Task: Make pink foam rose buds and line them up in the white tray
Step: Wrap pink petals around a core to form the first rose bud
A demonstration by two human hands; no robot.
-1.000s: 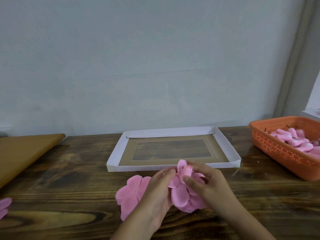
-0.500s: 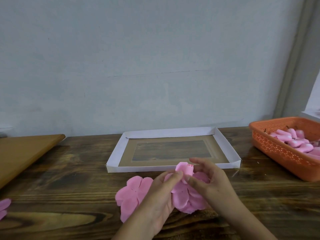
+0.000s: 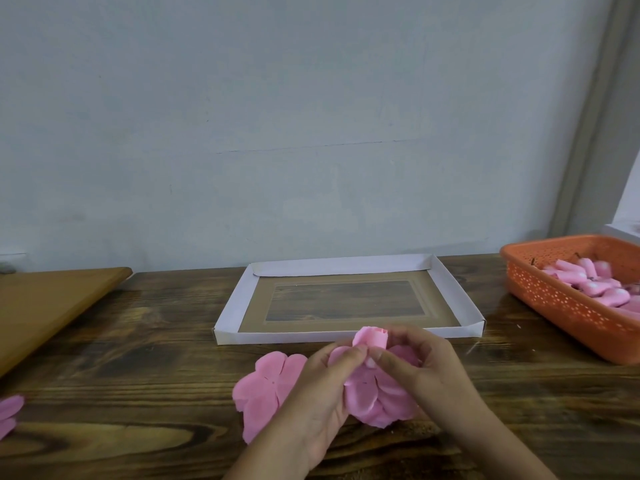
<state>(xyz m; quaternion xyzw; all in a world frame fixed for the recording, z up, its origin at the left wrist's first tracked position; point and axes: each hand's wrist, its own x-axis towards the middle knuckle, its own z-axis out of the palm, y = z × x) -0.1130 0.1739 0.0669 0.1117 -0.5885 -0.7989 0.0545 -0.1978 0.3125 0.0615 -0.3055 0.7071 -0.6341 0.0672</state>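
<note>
Fingers (image 3: 349, 356) round the rose bud (image 3: 371, 338)

Soft, even, rather dim daylight; brighter at the right edge; faint shadows under the white tray (image 3: 228, 306); mild sheen on the counter (image 3: 138, 341); slight overall softness; wide-angle bowing toward the edges.

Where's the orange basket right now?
In the head view the orange basket sits at the far right of the wooden table, right of the white tray, with pink foam pieces inside.
</note>
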